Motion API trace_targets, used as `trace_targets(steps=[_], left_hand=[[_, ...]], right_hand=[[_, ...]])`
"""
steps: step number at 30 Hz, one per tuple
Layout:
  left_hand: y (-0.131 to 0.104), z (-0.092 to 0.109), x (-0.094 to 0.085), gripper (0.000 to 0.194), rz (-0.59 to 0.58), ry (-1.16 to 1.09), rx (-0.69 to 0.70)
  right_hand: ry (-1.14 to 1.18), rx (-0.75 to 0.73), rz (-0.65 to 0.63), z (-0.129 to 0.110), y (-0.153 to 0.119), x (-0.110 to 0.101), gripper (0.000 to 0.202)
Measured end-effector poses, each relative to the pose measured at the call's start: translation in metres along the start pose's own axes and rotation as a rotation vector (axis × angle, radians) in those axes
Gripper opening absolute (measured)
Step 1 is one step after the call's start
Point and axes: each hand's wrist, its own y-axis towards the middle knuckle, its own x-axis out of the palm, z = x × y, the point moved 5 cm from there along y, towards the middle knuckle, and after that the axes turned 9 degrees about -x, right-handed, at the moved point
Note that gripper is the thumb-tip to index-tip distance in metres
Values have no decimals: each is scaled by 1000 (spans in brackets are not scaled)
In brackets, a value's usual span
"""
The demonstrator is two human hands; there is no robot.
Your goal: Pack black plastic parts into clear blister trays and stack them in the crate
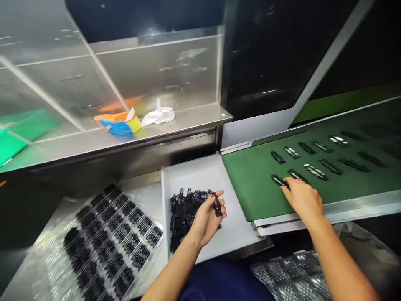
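Note:
My left hand (209,217) is over the white tray (233,225), palm up, with its fingers curled round a small black part (216,205). A pile of similar black parts (186,209) lies in the tray just beyond and left of it. On the green conveyor belt (250,179), my right hand (302,198) has its fingertips at the near end of a black part (278,180) in the front row. Another black part (297,175) lies just beyond those fingers. Several more black parts sit on the belt in two rows.
At the lower left, a clear plastic tray (109,242) holds many black parts in rows. Another clear tray (291,276) lies at the bottom right. A metal shelf (194,117) carries a coloured item (122,125) and a white cloth (161,115). Green material (11,144) is at far left.

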Motion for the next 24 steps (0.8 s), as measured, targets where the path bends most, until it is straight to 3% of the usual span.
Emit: trace_targets(steps=[2, 7, 8, 10, 15, 19, 21, 24], left_hand=[[-19, 8, -11, 38, -14, -19, -46], [-65, 16, -50, 21, 7, 117, -97], [-73, 15, -60, 21, 27, 144, -102], [-91, 13, -78, 24, 58, 180, -99], [-129, 9, -105, 26, 4, 140, -77], [-143, 2, -116, 22, -46, 19, -136], [-143, -2, -122, 19, -7, -87, -136], [-140, -7, -128, 15, 36, -221, -141]], right_hand=[[53, -111, -99, -26, -13, 6, 33], [524, -756, -592, -160, -102, 27, 34], [541, -794, -611, -181, -117, 30, 32], [502, -786, -529, -212, -135, 36, 31], [411, -744, -311, -254, -158, 59, 34], [423, -746, -214, -274, -175, 77, 29], [469, -742, -228, -279, -183, 86, 27], [524, -746, -352, -276, -190, 96, 38]])
